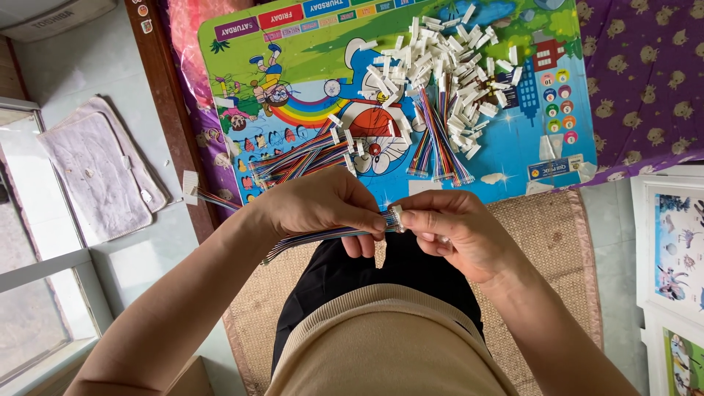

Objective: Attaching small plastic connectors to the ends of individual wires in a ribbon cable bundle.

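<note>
we note our left hand point(323, 202) closed around a multicoloured wire bundle point(323, 236) above the lap; right hand point(447, 227) fingers point(418, 218) pinch a white connector point(397, 217) at its end. beyond, loose wires point(440, 143) and white connectors point(440, 55) lie on the cartoon desk point(513, 147).
</note>
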